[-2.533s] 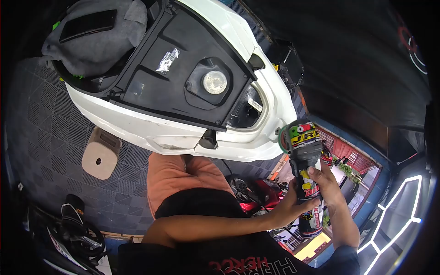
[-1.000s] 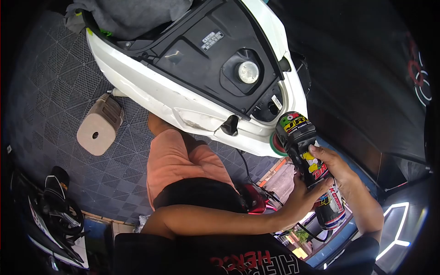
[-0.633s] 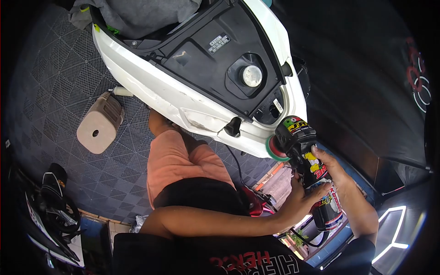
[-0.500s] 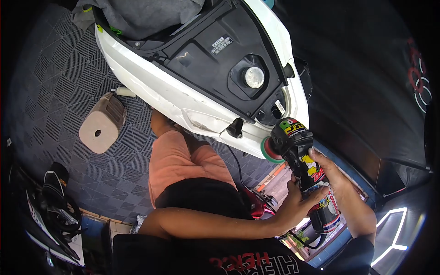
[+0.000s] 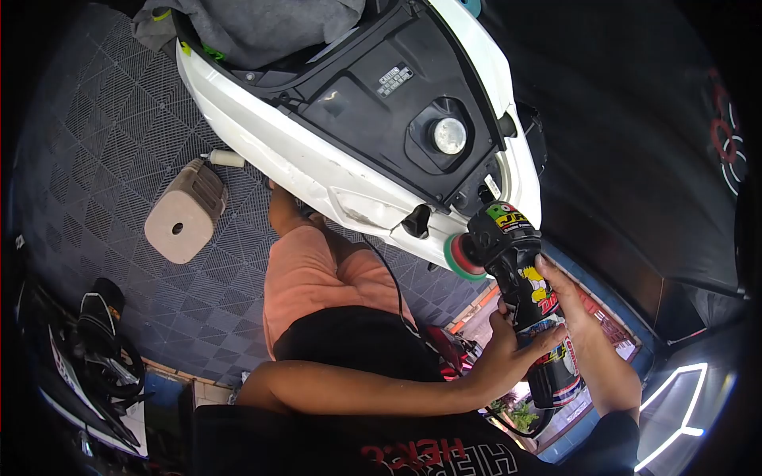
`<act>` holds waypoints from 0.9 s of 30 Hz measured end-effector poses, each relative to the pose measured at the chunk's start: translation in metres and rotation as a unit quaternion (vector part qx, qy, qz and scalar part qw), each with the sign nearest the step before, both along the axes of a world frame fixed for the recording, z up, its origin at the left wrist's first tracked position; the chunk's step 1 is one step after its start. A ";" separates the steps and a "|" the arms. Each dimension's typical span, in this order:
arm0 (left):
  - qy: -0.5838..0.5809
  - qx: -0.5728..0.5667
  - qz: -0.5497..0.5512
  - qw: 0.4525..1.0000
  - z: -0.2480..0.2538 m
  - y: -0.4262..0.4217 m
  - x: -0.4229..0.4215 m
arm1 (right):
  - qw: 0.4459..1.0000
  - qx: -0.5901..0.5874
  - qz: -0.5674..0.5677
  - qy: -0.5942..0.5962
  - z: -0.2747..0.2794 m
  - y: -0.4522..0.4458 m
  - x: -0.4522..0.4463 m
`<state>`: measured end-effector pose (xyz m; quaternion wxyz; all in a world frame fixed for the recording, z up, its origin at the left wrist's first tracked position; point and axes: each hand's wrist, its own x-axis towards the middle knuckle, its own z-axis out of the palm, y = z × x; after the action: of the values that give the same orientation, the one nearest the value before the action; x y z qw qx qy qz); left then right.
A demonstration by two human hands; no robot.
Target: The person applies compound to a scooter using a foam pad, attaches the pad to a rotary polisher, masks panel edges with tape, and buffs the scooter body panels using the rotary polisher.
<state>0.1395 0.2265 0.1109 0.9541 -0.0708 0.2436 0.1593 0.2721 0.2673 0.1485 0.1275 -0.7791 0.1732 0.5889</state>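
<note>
Both hands hold a black, sticker-covered power polisher. My left hand is wrapped around its rear body, and my right hand grips the side of its handle nearer the head. The round pad, green at the rim and red behind, stands on edge at the lower side of a white scooter body panel; whether it presses on the surface cannot be made out. Just left of the pad is a dark opening in the panel. A silver round cap sits in the scooter's black centre section.
A beige stool stands on the grey tiled mat. A grey cloth drapes over the scooter's far end. A black cord hangs across my legs. Another motorcycle is at lower left; a black covering rises at right.
The polisher's pad has shifted slightly left along the panel, with both hands still on the tool. The scooter and stool sit a little further right in view.
</note>
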 end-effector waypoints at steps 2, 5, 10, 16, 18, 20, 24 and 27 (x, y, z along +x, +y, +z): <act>0.015 0.026 0.004 1.000 0.001 0.004 -0.006 | 1.000 0.007 -0.019 0.004 -0.003 -0.002 -0.005; 0.026 0.067 -0.010 0.997 -0.003 0.003 -0.008 | 0.999 0.024 -0.034 -0.003 -0.004 -0.008 -0.007; 0.005 0.026 0.005 1.000 -0.004 0.004 -0.013 | 0.997 0.053 -0.056 0.016 -0.006 -0.016 -0.009; 0.040 0.062 -0.005 0.997 -0.006 0.001 -0.021 | 0.995 0.059 -0.071 0.030 -0.012 -0.019 -0.018; 0.026 0.042 -0.019 0.999 -0.005 0.000 -0.020 | 0.996 0.044 -0.073 0.013 -0.007 -0.014 -0.020; 0.004 0.020 -0.024 1.000 -0.004 0.001 -0.021 | 0.997 0.040 -0.067 0.014 -0.006 -0.015 -0.018; 0.008 0.008 -0.014 1.000 -0.005 0.011 -0.027 | 0.994 0.068 -0.071 0.039 -0.015 -0.019 -0.019; 0.034 0.038 -0.019 0.999 -0.008 0.006 -0.029 | 0.994 0.059 -0.071 0.056 -0.013 -0.009 -0.026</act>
<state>0.1104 0.2329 0.1032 0.9500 -0.0247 0.2715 0.1524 0.2461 0.2582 0.1351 0.2049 -0.7215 0.1999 0.6305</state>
